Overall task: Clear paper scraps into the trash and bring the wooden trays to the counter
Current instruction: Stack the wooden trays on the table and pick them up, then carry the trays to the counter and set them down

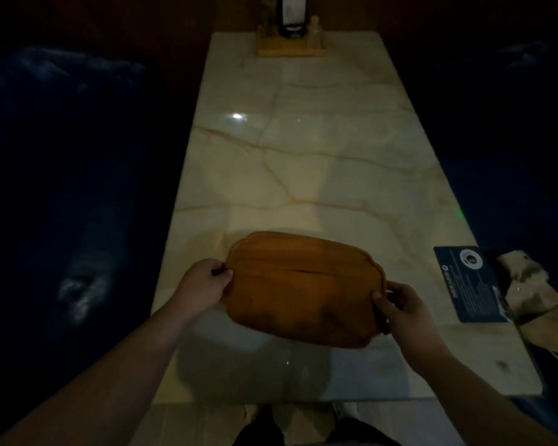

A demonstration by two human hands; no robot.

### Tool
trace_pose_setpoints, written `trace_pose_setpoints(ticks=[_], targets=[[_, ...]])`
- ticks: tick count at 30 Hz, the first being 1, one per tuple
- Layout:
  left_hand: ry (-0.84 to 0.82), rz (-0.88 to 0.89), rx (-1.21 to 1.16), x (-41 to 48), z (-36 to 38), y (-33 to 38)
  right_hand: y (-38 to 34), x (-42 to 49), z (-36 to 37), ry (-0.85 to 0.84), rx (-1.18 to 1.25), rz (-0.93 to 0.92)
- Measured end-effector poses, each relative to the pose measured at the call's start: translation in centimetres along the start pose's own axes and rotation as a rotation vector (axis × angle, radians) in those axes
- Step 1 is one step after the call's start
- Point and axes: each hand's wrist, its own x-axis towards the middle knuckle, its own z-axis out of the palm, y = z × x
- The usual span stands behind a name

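Observation:
An orange-brown wooden tray (303,288) with a scalloped rim hangs tilted just above the near end of the marble table (319,162). My left hand (203,283) grips its left edge, thumb on top. My right hand (403,312) grips its right edge, thumb over the rim. A seam across the tray hints at a second one stacked under it, but I cannot tell. No paper scraps show on the table.
A dark printed card (471,281) lies at the table's right edge beside a crumpled pale bag (535,304). A wooden condiment holder (290,46) with a bottle stands at the far end. Dark blue booth seats (71,188) flank the table on both sides.

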Motion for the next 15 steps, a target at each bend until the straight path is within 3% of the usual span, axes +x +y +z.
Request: trace_pose_setpoints(ticks=[10,15], targets=[[0.454,0.049,-0.050,-12.5,3.6,4.0,-4.9,4.2,-4.4,-0.329,-0.092,-0.230],[0.671,-0.053,-0.144,-20.2,5.0,2.6,-6.1,2.9,-2.5,-0.434,-0.127,-0.336]])
